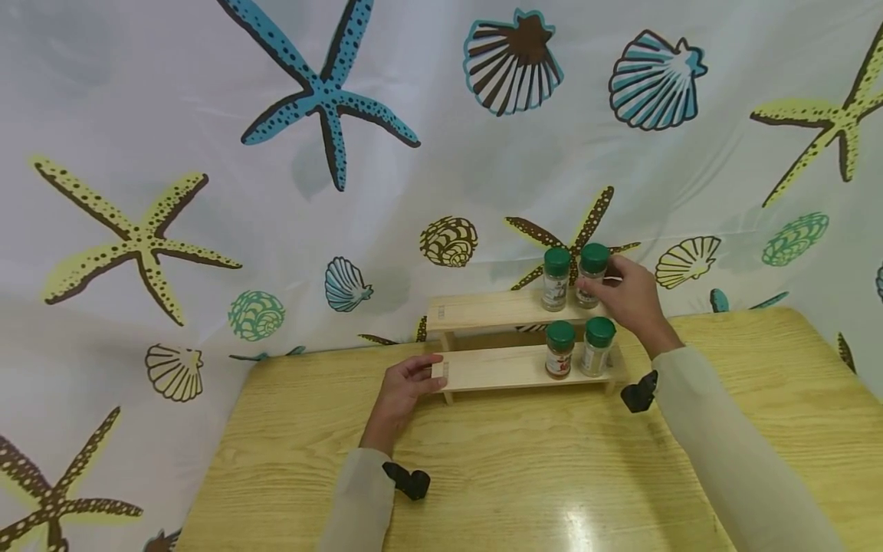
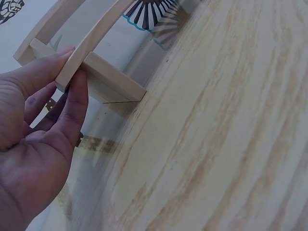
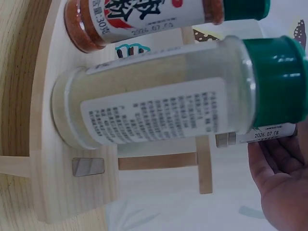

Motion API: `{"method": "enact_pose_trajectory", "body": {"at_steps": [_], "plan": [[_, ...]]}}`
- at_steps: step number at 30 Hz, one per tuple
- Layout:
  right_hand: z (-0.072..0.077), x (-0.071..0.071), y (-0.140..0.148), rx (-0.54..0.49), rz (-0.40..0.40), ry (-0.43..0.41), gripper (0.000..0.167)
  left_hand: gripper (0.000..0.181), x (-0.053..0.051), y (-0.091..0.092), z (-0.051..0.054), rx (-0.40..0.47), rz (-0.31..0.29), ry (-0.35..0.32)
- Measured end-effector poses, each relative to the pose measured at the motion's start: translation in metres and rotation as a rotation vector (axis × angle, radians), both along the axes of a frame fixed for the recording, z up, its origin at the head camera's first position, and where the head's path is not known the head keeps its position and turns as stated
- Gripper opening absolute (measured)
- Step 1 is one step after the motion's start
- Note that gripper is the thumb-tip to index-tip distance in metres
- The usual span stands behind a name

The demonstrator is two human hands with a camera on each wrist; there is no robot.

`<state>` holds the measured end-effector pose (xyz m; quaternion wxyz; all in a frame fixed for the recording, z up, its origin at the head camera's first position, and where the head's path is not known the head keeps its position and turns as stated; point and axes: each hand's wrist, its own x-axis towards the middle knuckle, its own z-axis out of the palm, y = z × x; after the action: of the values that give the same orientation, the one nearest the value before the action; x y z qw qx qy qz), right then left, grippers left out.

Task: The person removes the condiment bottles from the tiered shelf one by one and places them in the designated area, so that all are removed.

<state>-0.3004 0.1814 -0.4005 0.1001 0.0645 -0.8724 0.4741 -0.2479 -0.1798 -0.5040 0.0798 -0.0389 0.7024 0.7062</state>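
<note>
A two-tier wooden spice rack [image 1: 493, 369] stands at the back of the table. My left hand [image 1: 402, 392] pinches the left end of its lower shelf between thumb and fingers; the left wrist view shows this shelf end [image 2: 72, 72] close up. At the upper shelf's right end, my right hand [image 1: 631, 297] grips a green-capped spice jar [image 1: 595, 258]. Whether its base touches the shelf, I cannot tell. Beside it stands another upper jar [image 1: 555, 287]. The lower shelf bears a jar of reddish powder [image 1: 559, 356] and a jar of pale powder [image 1: 595, 354], which partly hides my right hand [image 3: 284, 168].
The wood-grain table [image 1: 524, 452] extends in front of the rack and to both sides. Right behind the rack hangs a white cloth [image 1: 386, 222] printed with starfish and shells. Black wrist cameras [image 1: 640, 392] sit on both sleeves.
</note>
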Motion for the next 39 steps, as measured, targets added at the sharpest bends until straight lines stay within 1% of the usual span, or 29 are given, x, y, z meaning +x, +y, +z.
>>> {"method": "enact_pose_trajectory", "body": {"at_steps": [7,11,16,20,25,31,35,39], "plan": [[0.011,0.011,0.007,-0.001,-0.001,0.026,0.045,0.044,-0.002,0.000,0.002,-0.035,-0.001,-0.006],[0.018,0.021,0.015,0.013,-0.026,0.029,0.045,0.044,-0.003,-0.001,0.003,-0.044,-0.006,-0.014],[0.019,0.035,0.024,0.019,-0.050,0.049,0.043,0.046,-0.003,-0.003,0.002,-0.061,-0.031,-0.007],[0.016,0.044,0.030,0.018,-0.059,0.078,0.042,0.044,-0.001,-0.005,0.001,-0.082,-0.041,-0.002],[0.012,0.053,0.041,0.036,-0.077,0.095,0.042,0.044,0.000,-0.007,0.001,-0.081,-0.054,-0.007],[0.004,0.062,0.056,0.048,-0.101,0.066,0.043,0.044,0.000,-0.007,0.001,-0.077,-0.059,-0.012],[-0.005,0.068,0.065,0.076,-0.131,0.051,0.043,0.042,0.001,-0.006,0.001,-0.079,-0.068,-0.003],[-0.016,0.073,0.074,0.090,-0.140,0.034,0.044,0.042,0.002,-0.006,0.000,-0.084,-0.072,0.006]]}}
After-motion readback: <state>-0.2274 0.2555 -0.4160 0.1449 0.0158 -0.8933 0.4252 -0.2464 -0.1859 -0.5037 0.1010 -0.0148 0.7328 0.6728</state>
